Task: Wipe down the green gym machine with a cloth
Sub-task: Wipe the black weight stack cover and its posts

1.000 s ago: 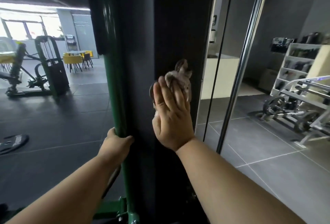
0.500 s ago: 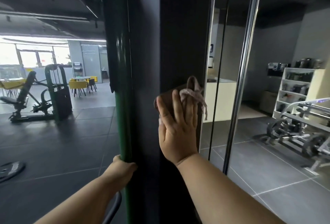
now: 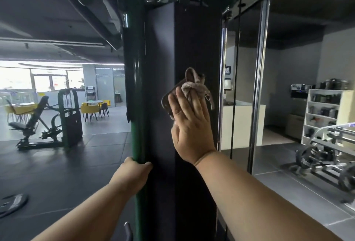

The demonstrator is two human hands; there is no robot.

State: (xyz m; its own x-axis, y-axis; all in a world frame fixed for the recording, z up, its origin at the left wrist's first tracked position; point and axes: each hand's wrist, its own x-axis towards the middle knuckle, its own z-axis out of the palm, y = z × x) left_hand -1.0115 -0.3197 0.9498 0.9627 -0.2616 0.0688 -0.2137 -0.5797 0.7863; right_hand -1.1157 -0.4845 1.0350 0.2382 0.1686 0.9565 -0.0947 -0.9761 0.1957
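The brownish cloth (image 3: 194, 89) lies flat against the machine's dark panel (image 3: 192, 39), pressed there by the right hand (image 3: 190, 123) with fingers straight. At eight o'clock from it, the left hand (image 3: 132, 175) grips the green upright post (image 3: 137, 87), fingers wrapped round. A shelf unit (image 3: 324, 114) stands at three o'clock.

The right hand (image 3: 192, 125) presses a brownish cloth (image 3: 194, 87) flat against the dark panel (image 3: 192, 39) of the green gym machine, fingers straight and pointing up, with a loose knot of the cloth bunched above the fingertips. The left hand (image 3: 132, 175) grips the green post (image 3: 137, 106) at the panel's left edge (fingers curled round it, lower than the right hand). Two chrome rods (image 3: 259, 87) stand upright to the right of the panel.
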